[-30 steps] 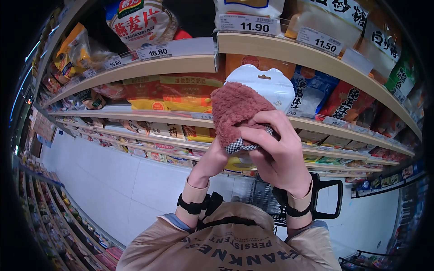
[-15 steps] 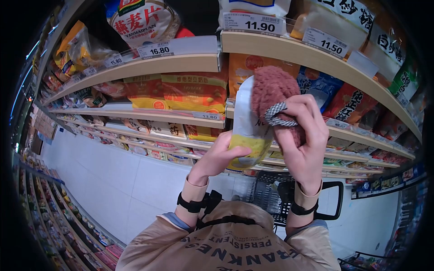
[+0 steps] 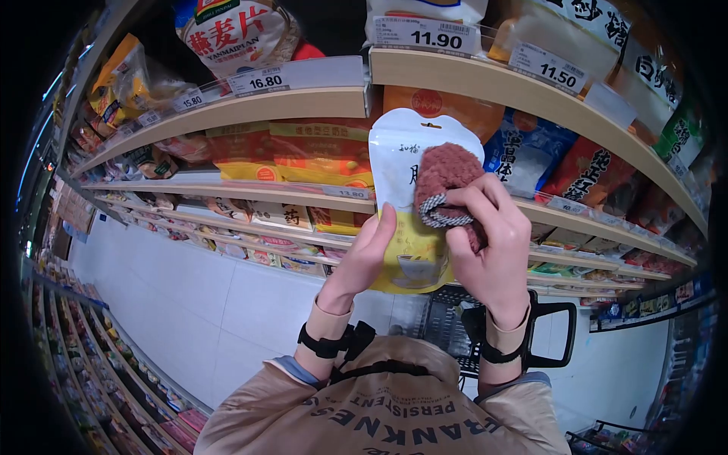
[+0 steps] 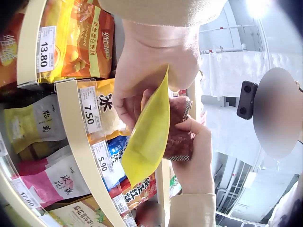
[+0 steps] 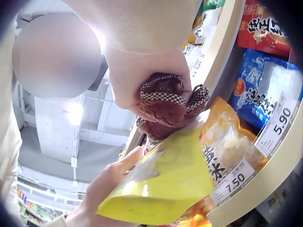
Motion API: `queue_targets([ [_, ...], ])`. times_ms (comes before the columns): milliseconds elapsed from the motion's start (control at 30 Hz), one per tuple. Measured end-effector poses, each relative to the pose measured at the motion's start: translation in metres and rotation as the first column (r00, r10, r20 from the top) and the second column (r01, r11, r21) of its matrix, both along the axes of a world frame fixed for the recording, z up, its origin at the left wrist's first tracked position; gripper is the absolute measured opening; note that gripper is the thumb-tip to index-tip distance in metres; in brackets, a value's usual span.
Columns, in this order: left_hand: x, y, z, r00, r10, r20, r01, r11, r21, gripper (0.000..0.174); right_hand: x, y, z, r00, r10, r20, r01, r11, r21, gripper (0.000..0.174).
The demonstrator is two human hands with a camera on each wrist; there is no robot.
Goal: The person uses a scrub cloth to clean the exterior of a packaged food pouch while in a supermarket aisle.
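Note:
A white-and-yellow stand-up pouch [image 3: 409, 262] is held upright in front of the shelf, its printed face toward the head camera. My left hand [image 3: 360, 262] grips its left edge, thumb on the front and the other fingers behind. A reddish-brown plush cloth [image 3: 449, 171] with black-and-white checked trim is bunched in my right hand [image 3: 497, 243], pressed to the pouch's upper right front and covering part of the printing. In the left wrist view the yellow pouch bottom [image 4: 149, 137] faces the camera, the cloth [image 4: 179, 137] beside it. The right wrist view has the cloth [image 5: 163, 111] at the pouch's top.
Wooden shelves [image 3: 485, 76] with price tags rise in front, holding an oat bag [image 3: 239, 38], orange soybean-milk bags [image 3: 322, 152] and a blue bag [image 3: 527, 148]. A black shopping cart [image 3: 447, 318] stands low by the right forearm. More shelving [image 3: 83, 364] lines the left.
The cloth has gone from the pouch's upper left, round its right edge, to its front right. The pouch turned nearly edge-on and then back to face the head camera.

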State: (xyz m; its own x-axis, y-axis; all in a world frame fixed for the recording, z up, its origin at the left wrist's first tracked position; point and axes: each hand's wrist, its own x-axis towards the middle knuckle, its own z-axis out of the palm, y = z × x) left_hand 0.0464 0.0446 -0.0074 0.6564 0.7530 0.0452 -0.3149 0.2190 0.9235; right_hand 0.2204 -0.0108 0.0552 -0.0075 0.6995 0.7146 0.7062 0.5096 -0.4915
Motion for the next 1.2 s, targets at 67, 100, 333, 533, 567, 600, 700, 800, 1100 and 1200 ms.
queue_targets([
  [67,0.005,-0.004,-0.004,0.984,0.17,0.057,-0.178,0.964,0.196,0.042,-0.008,-0.003,-0.001,0.983,0.182,-0.02,-0.183,0.981,-0.065,0.03],
  [100,0.002,0.0,-0.011,0.987,0.161,0.004,-0.155,0.944,0.29,0.048,-0.012,-0.003,-0.003,0.951,0.301,-0.068,-0.306,0.949,-0.072,0.038],
  [333,-0.004,0.002,-0.005,0.986,-0.004,0.168,-0.007,0.998,0.063,0.072,0.006,0.003,-0.002,0.991,0.125,-0.043,-0.125,0.992,0.005,0.026],
  [533,0.008,-0.003,0.001,0.981,0.042,0.187,-0.034,0.998,-0.047,0.076,0.005,-0.007,-0.003,1.0,0.014,-0.004,-0.014,0.999,-0.029,0.028],
  [567,0.01,-0.002,0.002,0.987,0.06,0.148,-0.063,0.998,0.019,0.076,0.002,-0.008,-0.007,0.995,0.096,0.021,-0.096,0.995,-0.024,0.03],
  [600,0.012,-0.001,0.003,0.991,0.08,0.111,-0.09,0.992,0.088,0.076,-0.002,-0.011,-0.008,0.982,0.188,0.02,-0.187,0.981,-0.06,0.032],
  [700,0.006,0.009,-0.015,0.958,-0.056,0.281,0.078,0.995,-0.067,0.08,-0.014,-0.021,-0.014,0.932,0.356,-0.06,-0.361,0.908,-0.212,0.031],
  [800,0.012,0.003,-0.001,0.939,-0.007,0.343,0.075,0.979,-0.187,0.081,-0.003,-0.028,-0.006,0.888,0.429,-0.165,-0.457,0.786,-0.416,0.026],
  [1100,0.018,-0.002,0.001,0.979,0.035,0.201,-0.023,0.998,-0.065,0.076,0.005,-0.012,-0.013,0.997,0.052,0.064,-0.049,0.998,-0.042,0.029],
  [1200,0.013,0.006,0.0,0.956,-0.015,0.294,0.08,0.974,-0.21,0.075,-0.01,-0.023,-0.015,0.949,0.3,0.096,-0.275,0.938,-0.21,0.023],
])
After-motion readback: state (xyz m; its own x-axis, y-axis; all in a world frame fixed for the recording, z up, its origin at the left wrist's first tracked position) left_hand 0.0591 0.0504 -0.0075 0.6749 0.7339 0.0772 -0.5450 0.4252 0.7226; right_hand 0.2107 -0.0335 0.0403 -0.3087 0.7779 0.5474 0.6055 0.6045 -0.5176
